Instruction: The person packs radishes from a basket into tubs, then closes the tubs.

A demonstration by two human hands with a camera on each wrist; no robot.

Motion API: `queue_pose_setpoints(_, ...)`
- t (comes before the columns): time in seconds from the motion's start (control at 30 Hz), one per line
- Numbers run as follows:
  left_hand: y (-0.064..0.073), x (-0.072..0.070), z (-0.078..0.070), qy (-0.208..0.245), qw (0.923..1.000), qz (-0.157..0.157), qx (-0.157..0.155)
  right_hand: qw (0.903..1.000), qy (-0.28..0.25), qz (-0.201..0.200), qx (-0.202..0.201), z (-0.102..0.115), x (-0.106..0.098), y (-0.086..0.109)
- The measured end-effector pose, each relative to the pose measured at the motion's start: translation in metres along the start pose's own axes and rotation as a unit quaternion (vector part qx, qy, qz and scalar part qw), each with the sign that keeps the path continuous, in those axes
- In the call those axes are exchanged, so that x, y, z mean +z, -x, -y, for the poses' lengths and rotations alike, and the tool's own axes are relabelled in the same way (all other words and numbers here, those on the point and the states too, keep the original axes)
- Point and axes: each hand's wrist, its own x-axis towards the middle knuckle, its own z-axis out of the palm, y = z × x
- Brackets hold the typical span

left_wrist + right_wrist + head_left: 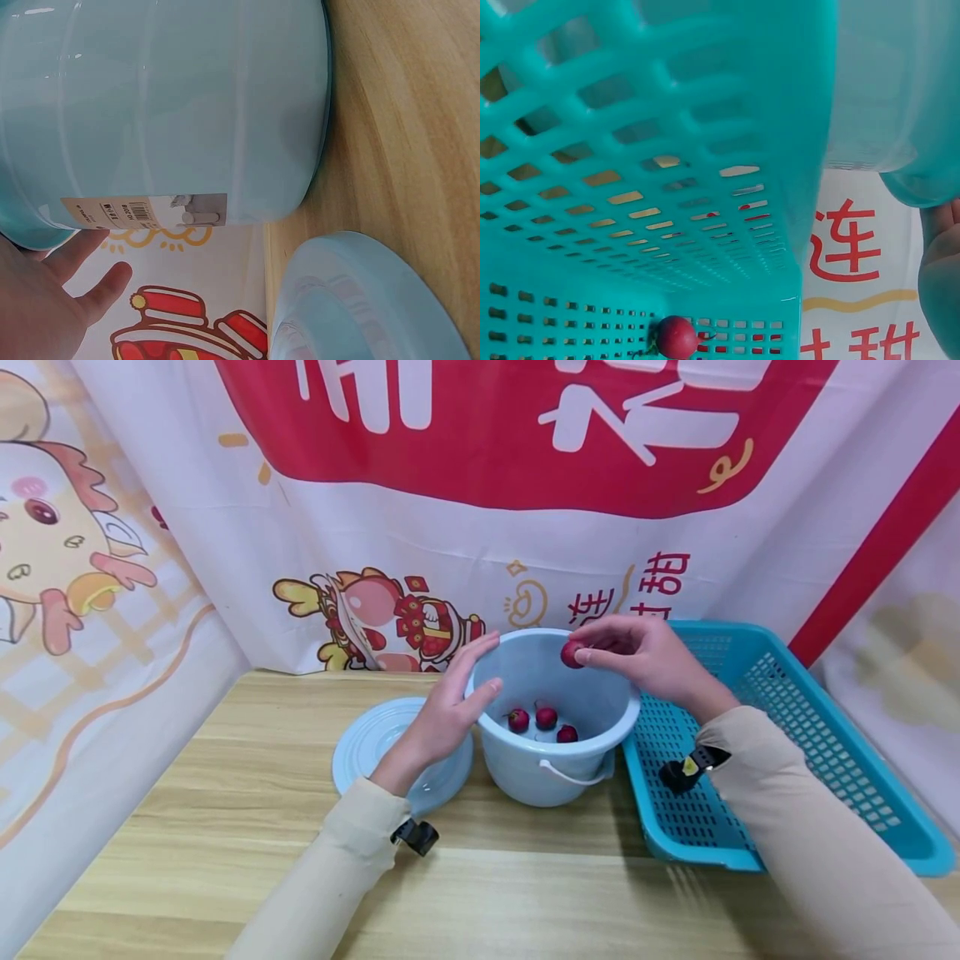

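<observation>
A light blue bucket [525, 772] stands upright on the table, its white handle [573, 777] hanging at the front. Inside, three red radishes [546, 718] lie on the bottom. My left hand [442, 714] rests at the bucket's left rim with fingers and thumb extended; the left wrist view shows the hand [45, 300] beside the labelled wall. Over the far right part of the opening, my right hand [648, 660] pinches another radish [573, 653] between thumb and fingers. In the right wrist view the held radish is out of sight.
A teal perforated basket [832, 727] stands to the right, partly under my right forearm. One radish [676, 337] lies in it. Left of the bucket is a round blue lid [360, 752] on the wooden table [225, 793]. A printed cloth [420, 552] hangs behind.
</observation>
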Motion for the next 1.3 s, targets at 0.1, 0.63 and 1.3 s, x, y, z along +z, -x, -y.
queue_pose_setpoints(0.1,0.0,0.0002,-0.0004,-0.001,1.0,-0.001,0.001,0.9999,0.015,0.003,-0.001,0.0004,0.0013,0.0002)
queue_pose_setpoints(0.63,-0.0001,0.001,-0.0013,0.001,1.0,-0.003,0.001,0.9978,0.066,-0.006,-0.001,0.0008,0.0076,0.0005)
queue_pose_setpoints(1.3,-0.0005,0.0012,-0.0006,0.002,1.0,-0.002,-0.003,0.9973,0.073,-0.005,-0.008,-0.0001,0.0098,0.0023)
